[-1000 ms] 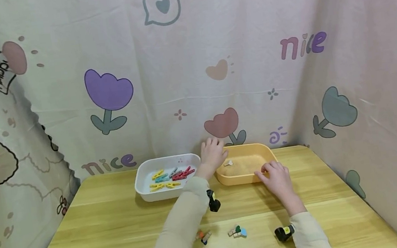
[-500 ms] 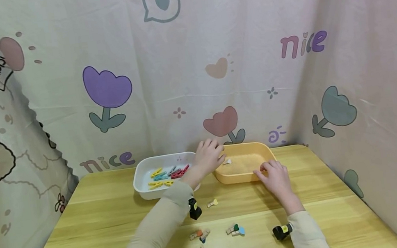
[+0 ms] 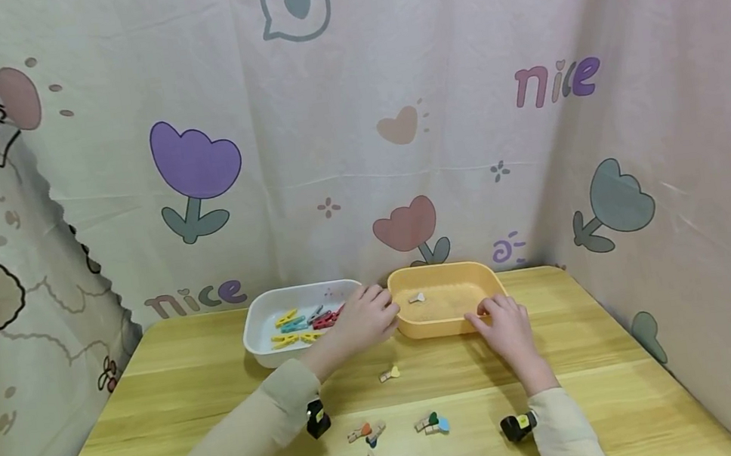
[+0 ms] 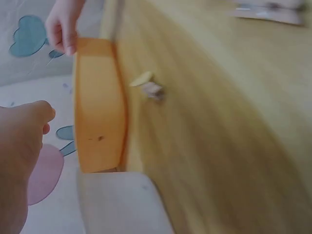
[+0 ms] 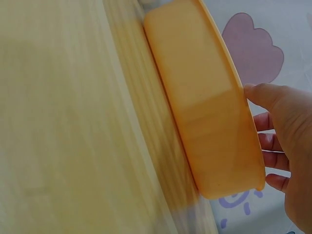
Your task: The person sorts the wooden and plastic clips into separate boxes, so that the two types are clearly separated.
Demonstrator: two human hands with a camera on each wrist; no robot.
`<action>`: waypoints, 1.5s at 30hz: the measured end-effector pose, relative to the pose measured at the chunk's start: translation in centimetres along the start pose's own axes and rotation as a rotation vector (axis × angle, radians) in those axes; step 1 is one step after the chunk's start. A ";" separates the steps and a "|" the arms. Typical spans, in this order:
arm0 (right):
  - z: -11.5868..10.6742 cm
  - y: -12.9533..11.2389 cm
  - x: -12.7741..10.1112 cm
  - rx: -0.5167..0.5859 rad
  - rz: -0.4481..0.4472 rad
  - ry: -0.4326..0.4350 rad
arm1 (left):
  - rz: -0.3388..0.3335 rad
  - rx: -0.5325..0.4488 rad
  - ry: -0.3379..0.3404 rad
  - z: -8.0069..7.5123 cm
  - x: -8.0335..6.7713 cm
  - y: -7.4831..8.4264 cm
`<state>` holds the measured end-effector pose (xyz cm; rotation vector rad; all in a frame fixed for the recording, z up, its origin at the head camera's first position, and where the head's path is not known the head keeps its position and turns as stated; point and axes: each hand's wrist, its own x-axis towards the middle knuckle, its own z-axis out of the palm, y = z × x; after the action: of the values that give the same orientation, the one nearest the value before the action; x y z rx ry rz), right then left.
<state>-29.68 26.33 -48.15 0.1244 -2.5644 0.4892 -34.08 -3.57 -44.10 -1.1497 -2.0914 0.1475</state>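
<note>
the right hand (image 3: 504, 325) rested on the near right rim of the orange tray (image 3: 449, 323), thumb on the outer wall and fingers curled over the edge, gripping it; the right wrist view showed the same grip, with the fingers (image 5: 273, 161) hooked inside the tray wall (image 5: 204, 112). the left hand (image 3: 363, 319) lay over the gap between the white tray (image 3: 264, 347) and the orange tray, fingers relaxed and loosely bent, holding nothing; whether it touched the orange rim could not be told. the two trays stood side by side at the far edge of the wooden table (image 3: 559, 356), the white one to the left. one small pale clip (image 3: 417, 298) lay inside the orange tray. several coloured clothespins (image 3: 302, 327) lay in the white tray. a heart-tipped clip (image 3: 389, 373) lay on the table just in front of the orange tray, also visible, blurred, in the left wrist view (image 4: 146, 85). more small clips (image 3: 397, 431) lay scattered nearer the person, between the two sleeves. a patterned cloth (image 3: 353, 123) hung behind and beside the table.
</note>
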 end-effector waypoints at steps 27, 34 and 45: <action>-0.2 -0.4 0.0 0.000 0.004 -0.013 | 0.279 -0.031 -0.188 -0.4 -5.1 2.9; -0.2 -0.3 0.0 0.004 0.013 -0.018 | 0.303 -0.052 -0.179 0.4 -5.9 2.7; -0.3 -0.3 0.0 0.011 0.022 -0.023 | 0.305 -0.051 -0.239 0.6 -6.2 2.6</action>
<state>-29.48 26.16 -47.80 0.1069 -2.5883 0.5125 -30.66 -6.70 -49.01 -1.5428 -2.1194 0.3944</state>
